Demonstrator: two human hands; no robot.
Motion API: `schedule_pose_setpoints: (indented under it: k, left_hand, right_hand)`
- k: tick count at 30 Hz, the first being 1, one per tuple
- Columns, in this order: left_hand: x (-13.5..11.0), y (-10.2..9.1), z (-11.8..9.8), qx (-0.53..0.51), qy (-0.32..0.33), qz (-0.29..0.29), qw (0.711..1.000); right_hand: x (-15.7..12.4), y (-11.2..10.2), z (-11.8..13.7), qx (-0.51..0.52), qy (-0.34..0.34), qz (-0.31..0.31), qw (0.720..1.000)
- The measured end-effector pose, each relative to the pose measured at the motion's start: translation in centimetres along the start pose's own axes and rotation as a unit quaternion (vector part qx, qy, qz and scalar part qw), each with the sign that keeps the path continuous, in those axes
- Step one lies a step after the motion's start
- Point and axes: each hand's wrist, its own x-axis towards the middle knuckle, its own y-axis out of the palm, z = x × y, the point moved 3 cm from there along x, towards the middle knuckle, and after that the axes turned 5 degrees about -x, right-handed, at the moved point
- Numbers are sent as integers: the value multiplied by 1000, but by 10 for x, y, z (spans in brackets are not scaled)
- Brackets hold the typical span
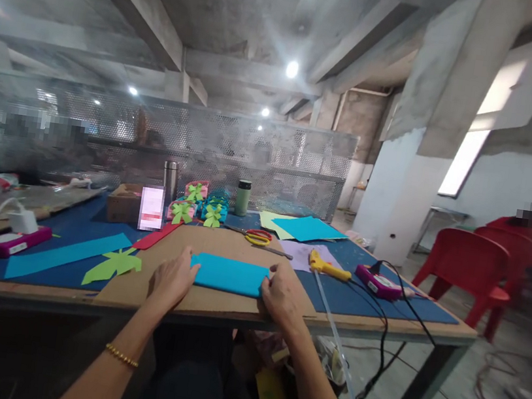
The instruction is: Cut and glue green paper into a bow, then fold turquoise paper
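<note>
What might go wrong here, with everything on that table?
The left hand and right hand hold the blue piece by its ends, so uneven pressure might crease it. A clear stick runs from the yellow glue gun past the table edge; bumping it could perhaps shift both.

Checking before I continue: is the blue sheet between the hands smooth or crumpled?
Smooth: the blue sheet spans between the left hand and right hand, its long edges nearly straight. Cannot tell whether it's doubled.

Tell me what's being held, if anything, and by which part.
The near blue sheet is held by both ends: left hand at left, right hand at right.
</note>
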Motion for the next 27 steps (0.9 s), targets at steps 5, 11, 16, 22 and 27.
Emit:
schedule_pose_setpoints:
  k: [5,11,16,22,27]
  left_hand:
    - [7,4,8,-56,16,3,998]
    - [16,7,14,-179,52,4,982]
    - [14,8,12,-139,21,18,990]
    - [13,13,15,-126,19,26,992]
    - [10,23,20,-104,41,10,994]
  right_hand:
    - [2,-1,-3,-1,2,3,1000]
    - [5,1,-4,-4,7,16,1000]
    - [10,0,-10,29,-4,37,999]
    - [10,-3,-11,26,-4,49,998]
    - [12,-2,-11,20,8,75,997]
